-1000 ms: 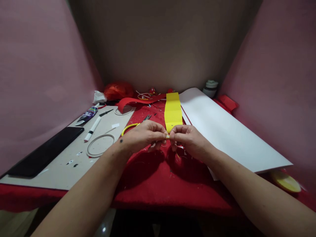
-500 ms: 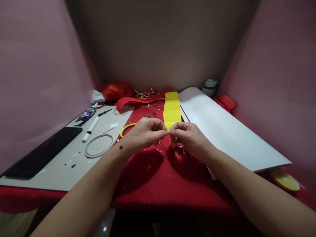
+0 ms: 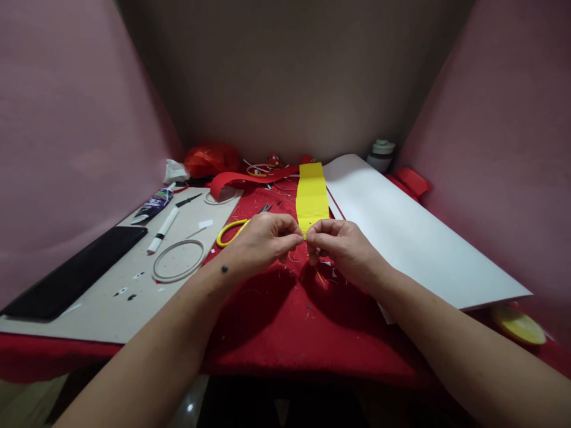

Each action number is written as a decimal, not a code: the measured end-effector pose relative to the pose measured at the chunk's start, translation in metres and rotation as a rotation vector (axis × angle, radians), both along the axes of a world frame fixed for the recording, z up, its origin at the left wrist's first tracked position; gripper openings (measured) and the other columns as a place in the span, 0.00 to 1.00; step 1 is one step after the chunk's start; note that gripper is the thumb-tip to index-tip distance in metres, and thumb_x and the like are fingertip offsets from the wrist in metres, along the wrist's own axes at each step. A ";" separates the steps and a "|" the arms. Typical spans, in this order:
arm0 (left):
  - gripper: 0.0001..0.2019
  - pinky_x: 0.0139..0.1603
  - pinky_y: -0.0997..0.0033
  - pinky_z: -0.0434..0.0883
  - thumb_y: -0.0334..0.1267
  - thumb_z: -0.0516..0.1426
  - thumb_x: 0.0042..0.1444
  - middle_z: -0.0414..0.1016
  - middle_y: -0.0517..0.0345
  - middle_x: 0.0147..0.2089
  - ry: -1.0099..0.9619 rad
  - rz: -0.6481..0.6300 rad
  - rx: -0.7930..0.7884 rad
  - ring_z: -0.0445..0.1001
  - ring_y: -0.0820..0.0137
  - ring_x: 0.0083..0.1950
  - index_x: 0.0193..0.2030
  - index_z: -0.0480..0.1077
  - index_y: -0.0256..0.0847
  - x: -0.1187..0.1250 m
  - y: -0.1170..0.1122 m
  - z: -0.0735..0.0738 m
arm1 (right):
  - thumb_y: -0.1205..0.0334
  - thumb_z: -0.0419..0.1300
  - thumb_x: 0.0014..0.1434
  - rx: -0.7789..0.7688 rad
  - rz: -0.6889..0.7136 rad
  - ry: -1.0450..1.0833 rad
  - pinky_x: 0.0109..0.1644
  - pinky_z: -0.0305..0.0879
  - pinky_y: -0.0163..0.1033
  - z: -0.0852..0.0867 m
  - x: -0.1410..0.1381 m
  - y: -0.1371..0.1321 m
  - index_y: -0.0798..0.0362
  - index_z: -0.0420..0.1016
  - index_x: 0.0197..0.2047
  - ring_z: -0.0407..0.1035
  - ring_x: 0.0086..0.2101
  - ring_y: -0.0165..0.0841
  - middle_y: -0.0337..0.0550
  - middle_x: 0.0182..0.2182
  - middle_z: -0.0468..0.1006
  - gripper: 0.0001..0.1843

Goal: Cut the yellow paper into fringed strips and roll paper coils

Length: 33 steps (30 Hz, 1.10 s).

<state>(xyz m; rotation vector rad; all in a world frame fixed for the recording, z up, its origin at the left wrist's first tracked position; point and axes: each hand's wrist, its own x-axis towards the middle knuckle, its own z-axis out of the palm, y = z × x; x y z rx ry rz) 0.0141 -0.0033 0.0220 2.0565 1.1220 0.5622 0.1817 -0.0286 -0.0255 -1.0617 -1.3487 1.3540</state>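
Two hands: meet fingertip to fingertip over centre of red cloth [image 3: 285, 321], both pinched shut on near end of yellow corrugated strip [image 3: 312, 196].
L hand [image 3: 261, 241]: fingers curled in, thumb + forefinger nipped on strip end at its 3 o'clock.
R hand [image 3: 341, 246]: same pinch, strip end at its 9 o'clock; other fingers folded under.
Strip: runs from the pinch toward 12 o'clock, lying flat on cloth, far end near back wall.
Yellow loop [image 3: 229, 232]: at 9 o'clock of L hand, just beside knuckles; touching or not, can't tell.
White sheet [image 3: 401, 232]: 2 o'clock of R hand, near edge of it by R wrist.
Grey board [image 3: 111, 297]: 9 o'clock, w/ wire ring [image 3: 177, 261], white marker [image 3: 163, 223], glue tube [image 3: 154, 207].
Black slab [image 3: 75, 273]: far 9 o'clock, on board's left edge.
Red strip [image 3: 241, 181]: 11 o'clock, curled, well apart from hands.
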 end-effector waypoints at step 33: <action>0.07 0.18 0.80 0.58 0.38 0.56 0.52 0.68 0.62 0.23 -0.087 -0.023 -0.252 0.63 0.79 0.20 0.34 0.68 0.36 -0.006 0.007 -0.003 | 0.64 0.58 0.52 -0.026 0.011 -0.015 0.18 0.51 0.32 0.005 -0.002 -0.002 0.54 0.68 0.26 0.58 0.16 0.24 0.37 0.17 0.70 0.05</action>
